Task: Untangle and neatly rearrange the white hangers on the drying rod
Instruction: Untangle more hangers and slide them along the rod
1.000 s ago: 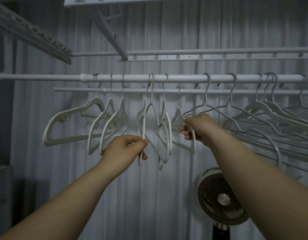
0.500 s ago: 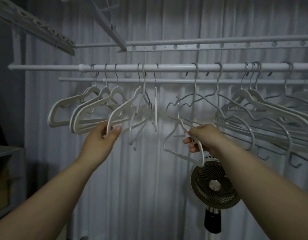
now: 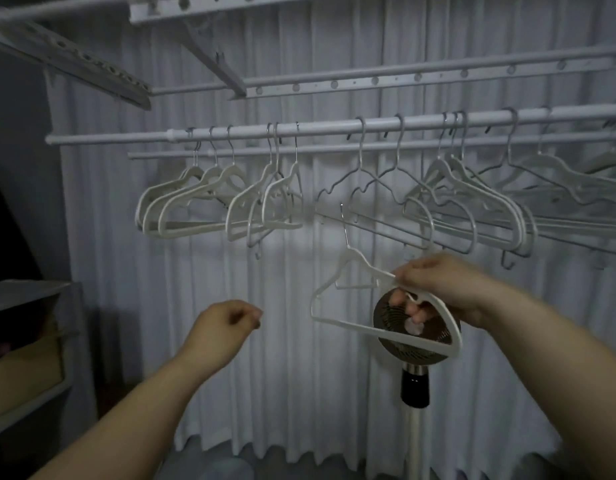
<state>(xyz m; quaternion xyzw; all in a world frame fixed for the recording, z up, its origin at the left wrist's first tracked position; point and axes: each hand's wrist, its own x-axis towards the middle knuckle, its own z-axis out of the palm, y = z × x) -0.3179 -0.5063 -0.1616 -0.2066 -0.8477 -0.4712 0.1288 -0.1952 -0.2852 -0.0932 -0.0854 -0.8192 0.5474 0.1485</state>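
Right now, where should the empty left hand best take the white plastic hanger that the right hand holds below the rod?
I would grip the white plastic hanger at its bare rounded left corner, coming from the left. The right hand covers its right shoulder, and that corner faces the left hand.

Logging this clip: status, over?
Left hand curled, empty. Right hand grips one white hanger, off the rod. Hook overlaps wire hangers' lower bars; contact unclear.
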